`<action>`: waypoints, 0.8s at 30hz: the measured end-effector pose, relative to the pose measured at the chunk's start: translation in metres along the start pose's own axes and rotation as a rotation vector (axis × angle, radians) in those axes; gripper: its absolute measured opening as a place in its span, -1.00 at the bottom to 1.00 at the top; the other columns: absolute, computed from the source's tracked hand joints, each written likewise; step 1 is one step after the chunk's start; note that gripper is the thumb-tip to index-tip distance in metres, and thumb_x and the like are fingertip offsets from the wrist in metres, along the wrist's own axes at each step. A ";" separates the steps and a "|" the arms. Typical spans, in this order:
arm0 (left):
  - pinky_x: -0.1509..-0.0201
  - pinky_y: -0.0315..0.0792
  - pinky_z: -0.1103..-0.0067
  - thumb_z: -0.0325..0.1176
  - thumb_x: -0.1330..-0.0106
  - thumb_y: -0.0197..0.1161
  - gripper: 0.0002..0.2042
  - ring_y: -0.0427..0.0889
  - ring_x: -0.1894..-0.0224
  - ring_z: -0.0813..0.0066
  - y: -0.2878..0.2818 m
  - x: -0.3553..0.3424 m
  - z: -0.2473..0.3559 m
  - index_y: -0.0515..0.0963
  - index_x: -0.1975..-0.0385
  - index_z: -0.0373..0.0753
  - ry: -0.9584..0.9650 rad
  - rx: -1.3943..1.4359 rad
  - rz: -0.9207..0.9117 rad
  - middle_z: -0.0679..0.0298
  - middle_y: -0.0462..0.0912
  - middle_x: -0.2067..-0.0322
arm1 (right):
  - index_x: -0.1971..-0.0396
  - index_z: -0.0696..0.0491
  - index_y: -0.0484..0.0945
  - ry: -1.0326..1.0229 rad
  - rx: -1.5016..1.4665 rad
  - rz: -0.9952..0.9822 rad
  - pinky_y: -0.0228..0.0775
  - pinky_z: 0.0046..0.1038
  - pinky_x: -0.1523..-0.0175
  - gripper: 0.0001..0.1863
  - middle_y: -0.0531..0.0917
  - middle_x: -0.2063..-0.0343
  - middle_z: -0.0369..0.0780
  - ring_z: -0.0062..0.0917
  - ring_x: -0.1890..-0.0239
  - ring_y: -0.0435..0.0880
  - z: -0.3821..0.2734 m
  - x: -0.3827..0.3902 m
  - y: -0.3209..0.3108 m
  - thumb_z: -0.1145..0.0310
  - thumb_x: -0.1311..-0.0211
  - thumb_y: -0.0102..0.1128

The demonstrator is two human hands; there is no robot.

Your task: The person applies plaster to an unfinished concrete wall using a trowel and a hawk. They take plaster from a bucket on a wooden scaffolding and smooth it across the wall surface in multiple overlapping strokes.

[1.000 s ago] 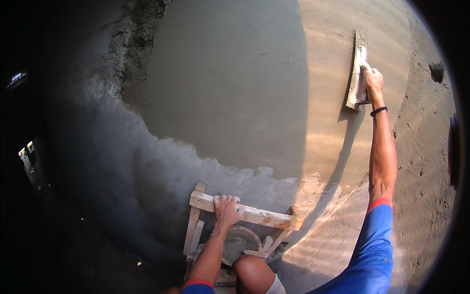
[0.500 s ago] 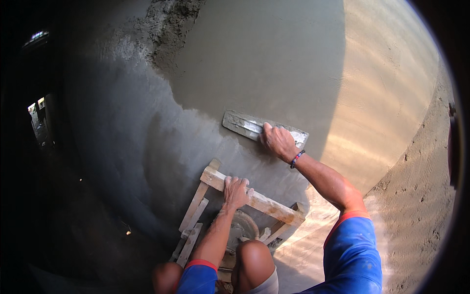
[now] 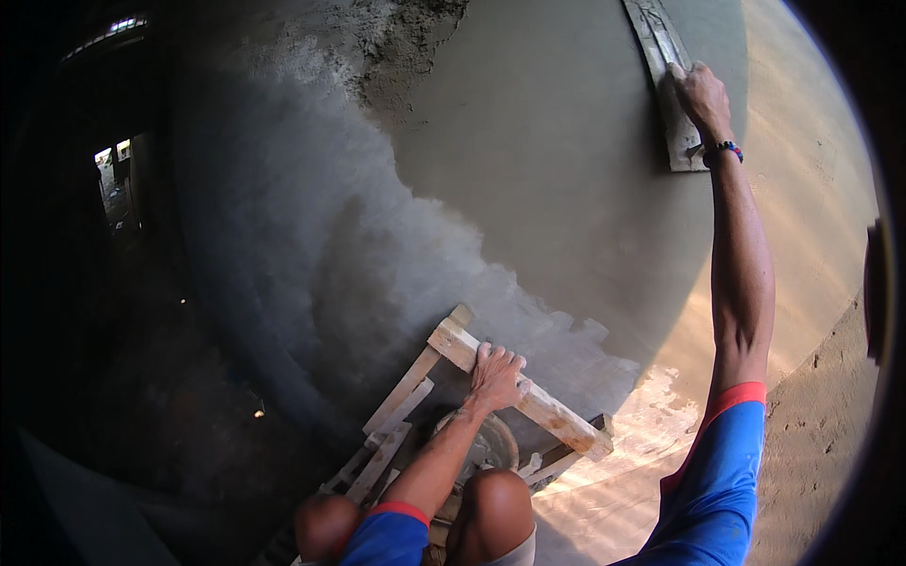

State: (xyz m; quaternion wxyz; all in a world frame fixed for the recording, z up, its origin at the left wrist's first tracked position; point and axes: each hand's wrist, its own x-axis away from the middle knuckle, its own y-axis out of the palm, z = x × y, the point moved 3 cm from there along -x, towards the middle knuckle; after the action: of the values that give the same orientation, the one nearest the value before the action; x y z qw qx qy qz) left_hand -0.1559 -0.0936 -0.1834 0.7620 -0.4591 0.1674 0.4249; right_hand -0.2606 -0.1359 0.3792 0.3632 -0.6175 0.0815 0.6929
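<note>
My right hand point(image 3: 703, 97) grips the handle of a long metal plastering trowel point(image 3: 681, 140), its arm stretched far up and to the right. The trowel's blade lies against the smooth wet plaster point(image 3: 538, 141), its long side running nearly up and down. My left hand point(image 3: 494, 377) is wrapped over the top bar of a wooden frame point(image 3: 557, 415) close to my knees. Below that bar stands a round bucket point(image 3: 505, 439), partly hidden by my forearm and knee; what looks like grey mix is inside.
Rough, crumbly mortar point(image 3: 401, 57) borders the smooth coat at the top. Paler grey surface point(image 3: 274, 208) spreads to the left. Sunlight falls on the plaster point(image 3: 802, 141) at the right, with coarser wall point(image 3: 812, 453) below it. A bright opening point(image 3: 115, 184) shows in the dark far left.
My right hand has swept the trowel up and to the right, turning it from nearly level to nearly upright. My left hand keeps its hold on the wooden bar. The whole view has shifted somewhat.
</note>
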 end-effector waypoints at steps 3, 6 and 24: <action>-0.29 0.00 0.18 -0.06 -0.11 0.32 -0.62 0.49 0.04 0.26 0.002 -0.001 0.001 0.57 0.21 -0.20 -0.032 -0.033 -0.022 0.18 0.64 0.26 | 0.28 0.19 0.52 -0.215 -0.071 -0.086 0.49 -0.05 0.07 -0.57 0.64 0.34 0.15 0.06 0.19 0.63 -0.096 0.059 0.047 0.05 -0.27 0.05; -0.28 0.05 0.19 -0.11 -0.08 0.33 -0.64 0.51 0.07 0.23 -0.001 -0.003 0.004 0.58 0.24 -0.25 -0.089 0.043 0.018 0.13 0.65 0.32 | 0.38 0.18 0.46 -0.409 -0.091 -0.180 0.55 -0.11 0.24 -0.71 0.65 0.47 0.08 0.00 0.38 0.67 -0.148 0.131 0.069 0.20 -0.24 0.03; -0.30 -0.02 0.15 -0.05 -0.09 0.31 -0.64 0.47 0.02 0.28 0.004 -0.001 0.006 0.59 0.26 -0.20 -0.021 0.009 -0.027 0.17 0.63 0.30 | 0.29 0.16 0.50 -0.255 -0.001 0.003 0.48 -0.04 0.13 -0.57 0.65 0.35 0.13 0.03 0.20 0.64 -0.077 -0.021 0.019 0.02 -0.28 0.04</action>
State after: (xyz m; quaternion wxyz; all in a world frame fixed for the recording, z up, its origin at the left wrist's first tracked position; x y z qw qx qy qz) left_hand -0.1608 -0.0883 -0.1820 0.7715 -0.4534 0.1549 0.4186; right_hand -0.2117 -0.2011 0.3750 0.3695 -0.5242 0.0353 0.7665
